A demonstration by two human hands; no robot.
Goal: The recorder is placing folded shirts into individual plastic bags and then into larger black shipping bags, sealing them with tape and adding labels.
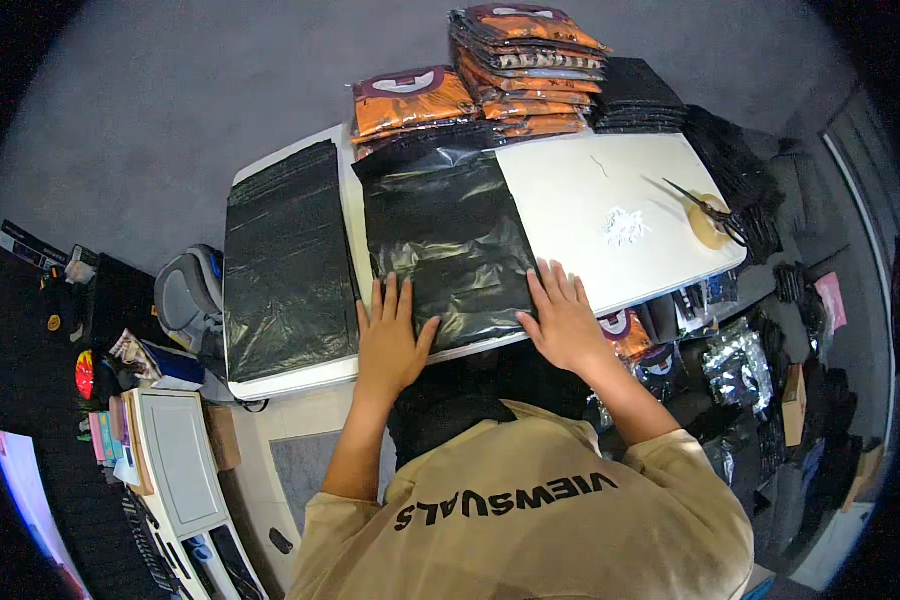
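Observation:
A black plastic bag (450, 225) lies flat on the white table (610, 180), its surface shiny and creased. My left hand (394, 335) rests at its near left corner, fingers stretched out and spread. At the near right corner lies my right hand (565, 318), also flat with the fingers apart. Neither hand grips anything. Left of the bag, close to my left fingertips, is a stack of similar black plastic bags (288, 260). Whether anything is inside the bag under my hands, I cannot tell.
Packed orange garments stand in a tall stack (535, 85) and a lower stack (415, 105) at the table's far edge, beside folded black packages (638, 95). On the right are scissors (710, 212), a tape roll (707, 235) and white scraps (625, 227). A grey chair (188, 285) stands left.

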